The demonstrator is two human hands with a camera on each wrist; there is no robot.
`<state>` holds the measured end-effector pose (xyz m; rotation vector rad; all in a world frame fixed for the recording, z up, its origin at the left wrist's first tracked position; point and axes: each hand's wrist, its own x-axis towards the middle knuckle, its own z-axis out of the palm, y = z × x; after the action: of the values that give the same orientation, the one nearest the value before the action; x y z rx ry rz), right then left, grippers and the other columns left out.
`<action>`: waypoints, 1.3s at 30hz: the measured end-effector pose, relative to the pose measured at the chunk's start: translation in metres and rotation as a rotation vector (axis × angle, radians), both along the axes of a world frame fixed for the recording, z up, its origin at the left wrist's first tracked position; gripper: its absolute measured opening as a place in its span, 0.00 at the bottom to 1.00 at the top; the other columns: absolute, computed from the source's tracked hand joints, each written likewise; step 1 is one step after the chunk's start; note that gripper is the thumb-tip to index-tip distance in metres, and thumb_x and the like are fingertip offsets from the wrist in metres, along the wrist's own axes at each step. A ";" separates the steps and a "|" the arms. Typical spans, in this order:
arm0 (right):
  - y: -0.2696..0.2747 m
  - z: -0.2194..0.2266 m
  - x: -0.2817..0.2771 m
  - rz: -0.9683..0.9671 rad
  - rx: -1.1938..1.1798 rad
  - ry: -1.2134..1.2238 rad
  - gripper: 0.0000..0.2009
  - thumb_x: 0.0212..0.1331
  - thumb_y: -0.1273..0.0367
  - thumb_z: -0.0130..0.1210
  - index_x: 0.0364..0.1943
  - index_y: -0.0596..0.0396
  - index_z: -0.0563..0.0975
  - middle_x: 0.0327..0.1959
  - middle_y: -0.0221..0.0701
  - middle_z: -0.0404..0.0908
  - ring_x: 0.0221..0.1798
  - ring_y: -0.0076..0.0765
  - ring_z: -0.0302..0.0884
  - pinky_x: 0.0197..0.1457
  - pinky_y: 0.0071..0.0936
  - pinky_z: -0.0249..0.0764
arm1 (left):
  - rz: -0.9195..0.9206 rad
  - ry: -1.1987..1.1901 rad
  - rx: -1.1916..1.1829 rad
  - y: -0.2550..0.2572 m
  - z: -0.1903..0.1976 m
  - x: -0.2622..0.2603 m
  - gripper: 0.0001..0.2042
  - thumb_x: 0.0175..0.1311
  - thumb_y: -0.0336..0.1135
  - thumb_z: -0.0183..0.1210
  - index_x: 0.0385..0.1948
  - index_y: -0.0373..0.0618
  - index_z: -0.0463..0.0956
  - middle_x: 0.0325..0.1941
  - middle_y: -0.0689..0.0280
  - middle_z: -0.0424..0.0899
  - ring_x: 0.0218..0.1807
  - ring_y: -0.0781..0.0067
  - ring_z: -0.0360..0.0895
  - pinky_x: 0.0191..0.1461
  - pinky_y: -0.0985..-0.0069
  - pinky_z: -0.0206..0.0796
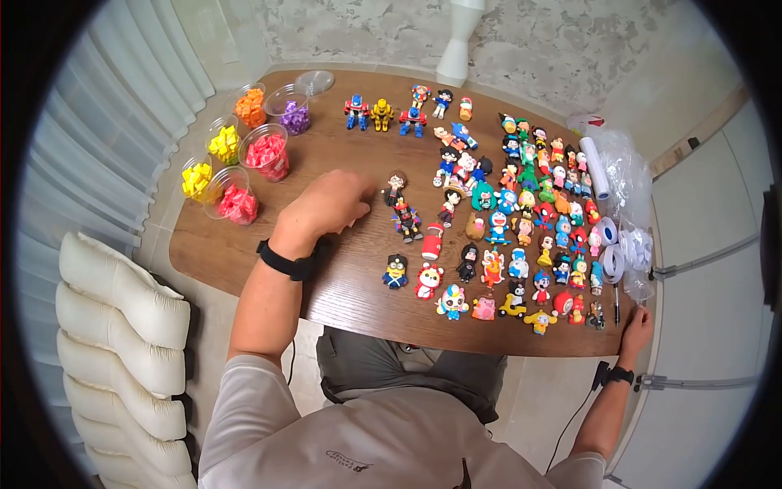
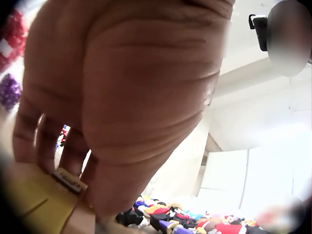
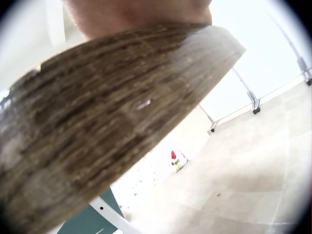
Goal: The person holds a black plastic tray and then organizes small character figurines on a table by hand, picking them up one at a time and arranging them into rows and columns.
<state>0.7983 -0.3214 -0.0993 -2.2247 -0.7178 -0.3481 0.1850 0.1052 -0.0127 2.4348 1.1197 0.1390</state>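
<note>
The left hand is palm down over the table's middle left, its fingers reaching right, close to the brown-haired figure and the dark armoured figure. In the left wrist view its palm fills much of the picture, with gaps between the fingers; nothing is seen held. A yellow strip with a small metal piece crosses below the fingers; what it is I cannot tell. At the table's right front corner the right hand rests against the edge. The right wrist view shows part of that hand above wood, fingertips hidden.
Several clear cups hold orange, yellow, purple and red pieces at the left. Robot figures stand at the back; many small figures cover the right half. A white roll, plastic bags and a pen lie near the right edge.
</note>
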 end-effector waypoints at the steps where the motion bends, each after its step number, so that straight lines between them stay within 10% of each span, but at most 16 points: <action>1: 0.000 0.000 0.001 -0.010 -0.015 -0.009 0.16 0.69 0.61 0.55 0.41 0.63 0.82 0.32 0.32 0.81 0.36 0.27 0.74 0.44 0.29 0.72 | -0.021 -0.010 0.013 -0.001 0.000 -0.001 0.10 0.57 0.30 0.65 0.40 0.39 0.80 0.34 0.54 0.86 0.39 0.49 0.84 0.43 0.57 0.74; 15: 0.001 -0.003 -0.001 0.001 -0.008 -0.004 0.13 0.70 0.62 0.55 0.39 0.60 0.80 0.26 0.22 0.71 0.32 0.21 0.65 0.38 0.23 0.66 | -0.126 -0.048 0.270 -0.015 0.079 0.027 0.11 0.64 0.34 0.63 0.44 0.42 0.79 0.33 0.56 0.86 0.38 0.53 0.84 0.41 0.61 0.74; 22: -0.003 -0.003 0.001 0.043 0.037 0.073 0.12 0.72 0.63 0.53 0.40 0.60 0.79 0.30 0.24 0.74 0.36 0.20 0.68 0.44 0.21 0.67 | -0.131 0.057 0.249 0.085 0.137 0.129 0.11 0.64 0.35 0.61 0.43 0.39 0.81 0.34 0.53 0.85 0.39 0.59 0.83 0.44 0.65 0.73; 29: -0.011 -0.012 0.009 0.092 0.117 0.200 0.12 0.74 0.64 0.51 0.43 0.62 0.79 0.39 0.25 0.78 0.43 0.20 0.70 0.53 0.20 0.68 | -0.127 0.519 0.363 0.235 0.053 0.188 0.19 0.65 0.43 0.60 0.54 0.43 0.78 0.37 0.57 0.87 0.39 0.61 0.84 0.41 0.64 0.74; 39: -0.009 -0.006 0.001 0.060 0.151 0.265 0.13 0.75 0.63 0.52 0.45 0.62 0.79 0.40 0.25 0.79 0.46 0.20 0.72 0.56 0.20 0.68 | -0.047 0.676 0.146 0.266 -0.001 0.220 0.24 0.56 0.40 0.65 0.55 0.44 0.76 0.43 0.54 0.85 0.46 0.56 0.83 0.46 0.61 0.74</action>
<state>0.7994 -0.3300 -0.1057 -2.0520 -0.5939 -0.0719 0.4054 0.3712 -0.0139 2.7152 1.3469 -0.6885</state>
